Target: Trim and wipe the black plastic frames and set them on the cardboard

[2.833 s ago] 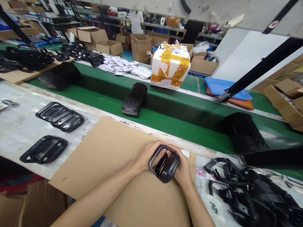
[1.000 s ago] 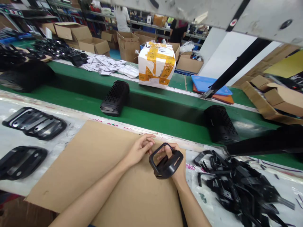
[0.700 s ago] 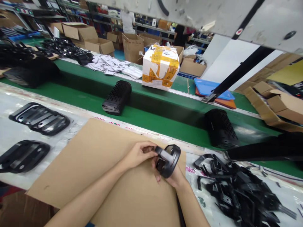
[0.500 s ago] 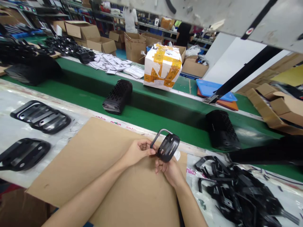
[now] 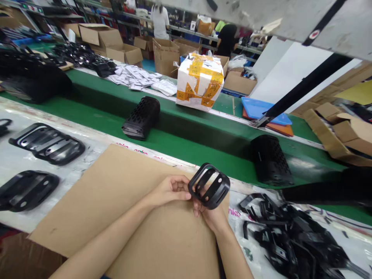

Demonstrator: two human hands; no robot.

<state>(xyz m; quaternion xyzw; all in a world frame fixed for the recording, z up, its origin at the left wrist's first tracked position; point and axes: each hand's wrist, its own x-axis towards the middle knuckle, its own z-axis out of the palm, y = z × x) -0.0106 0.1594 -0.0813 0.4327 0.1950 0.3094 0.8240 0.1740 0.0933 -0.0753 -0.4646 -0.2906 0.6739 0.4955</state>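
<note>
Above the brown cardboard sheet [image 5: 136, 182] I hold a black slotted plastic frame [image 5: 216, 195] with rounded corners, tilted so its openings face me. My left hand [image 5: 176, 188] pinches the lower left edge between thumb and fingers. From below and behind, my right hand [image 5: 209, 213] grips the same frame, some of its fingers hidden by it. Similar black frames, a stack [image 5: 49, 143] and another [image 5: 29, 190], lie on the bench to the left. To the right is a heap of black plastic parts [image 5: 293, 236].
Black perforated housings, one [image 5: 142, 118] ahead and one [image 5: 270, 161] at right, sit on the green conveyor belt [image 5: 186, 141]. Beyond stand a white taped box [image 5: 200, 83], a blue tray [image 5: 264, 110] and open cartons. A dark post [image 5: 308, 87] slants at right; two people are farther back.
The black frame has turned in my hands, from nearly edge-on to showing its slotted face. My hands stay close to where they were. The housings on the belt have shifted slightly left.
</note>
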